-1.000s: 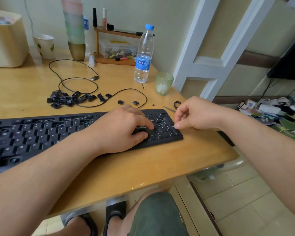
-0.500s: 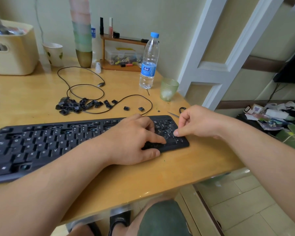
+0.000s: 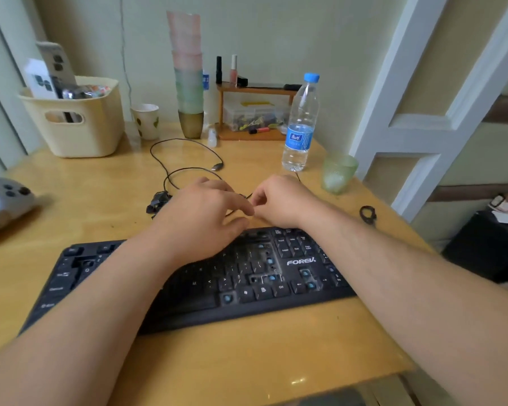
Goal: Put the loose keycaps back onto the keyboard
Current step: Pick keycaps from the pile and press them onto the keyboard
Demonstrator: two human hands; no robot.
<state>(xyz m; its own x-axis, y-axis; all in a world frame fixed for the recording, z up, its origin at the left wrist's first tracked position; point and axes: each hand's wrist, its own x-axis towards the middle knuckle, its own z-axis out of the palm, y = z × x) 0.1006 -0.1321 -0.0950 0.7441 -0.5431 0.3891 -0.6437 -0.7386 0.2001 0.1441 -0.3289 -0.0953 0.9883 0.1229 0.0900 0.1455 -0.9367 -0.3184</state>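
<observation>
Both hands hover just behind the keyboard [image 3: 247, 276], toward the desk's [image 3: 71, 206] back edge. The left hand [image 3: 201, 213] and right hand [image 3: 279, 200] meet with curled fingertips; whether they hold anything cannot be told.

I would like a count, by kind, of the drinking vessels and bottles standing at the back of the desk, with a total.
Water bottle: 1
Green glass: 1
Paper cup: 1
Stack of tumblers: 1 stack; the number of tumblers in it cannot be told
Total: 4, taking the stack as one
</observation>
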